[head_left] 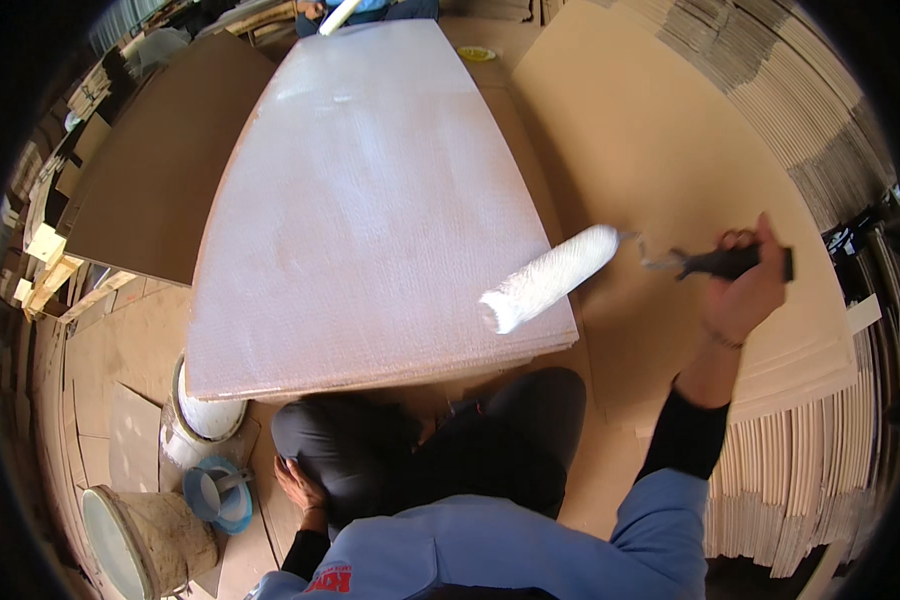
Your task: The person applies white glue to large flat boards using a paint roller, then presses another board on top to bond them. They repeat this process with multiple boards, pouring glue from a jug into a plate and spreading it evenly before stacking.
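My right hand [752,285] grips the black handle of a paint roller [553,279] off to the right. Its white, wet-looking sleeve reaches over the near right corner of a cardboard sheet [370,220], and I cannot tell whether it touches. A whitish film coats the sheet, the top one of a low stack before my knees. My left hand [301,487] lies against my left knee with its fingers stretched out, holding nothing. Opposite me, at the far end of the sheet, a person's hand [312,10] shows beside another white roller [338,16].
Left of my knee stand an open white bucket [213,412], a blue bowl [232,510] with a scoop-like tool, and a larger stained bucket [150,540]. Plain cardboard sheets [670,200] lie at the right, bundled cardboard [795,480] beyond. A brown board [160,170] stands at the left.
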Demonstrator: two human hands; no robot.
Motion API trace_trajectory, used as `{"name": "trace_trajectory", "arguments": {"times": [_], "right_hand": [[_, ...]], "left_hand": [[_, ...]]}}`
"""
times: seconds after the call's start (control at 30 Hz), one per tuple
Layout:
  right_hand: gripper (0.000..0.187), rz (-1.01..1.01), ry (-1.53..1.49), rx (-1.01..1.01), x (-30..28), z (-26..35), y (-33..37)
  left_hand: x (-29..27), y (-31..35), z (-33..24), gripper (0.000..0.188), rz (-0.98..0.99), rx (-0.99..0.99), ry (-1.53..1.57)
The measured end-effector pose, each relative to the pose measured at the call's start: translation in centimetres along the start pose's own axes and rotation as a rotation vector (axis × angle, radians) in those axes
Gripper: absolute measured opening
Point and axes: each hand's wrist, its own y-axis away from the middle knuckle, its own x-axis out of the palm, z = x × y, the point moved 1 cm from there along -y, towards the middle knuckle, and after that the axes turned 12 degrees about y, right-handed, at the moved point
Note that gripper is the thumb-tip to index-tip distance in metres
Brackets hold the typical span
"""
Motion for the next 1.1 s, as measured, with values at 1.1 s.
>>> {"name": "trace_trajectory", "arguments": {"times": [1.1], "right_hand": [[0.028,0.661,0.373,-0.002,20.3,-28.2,-4.9]], "left_hand": [[-0.1,0.5,-0.9,0.069,-0.025,-0.113,0.076]]}}
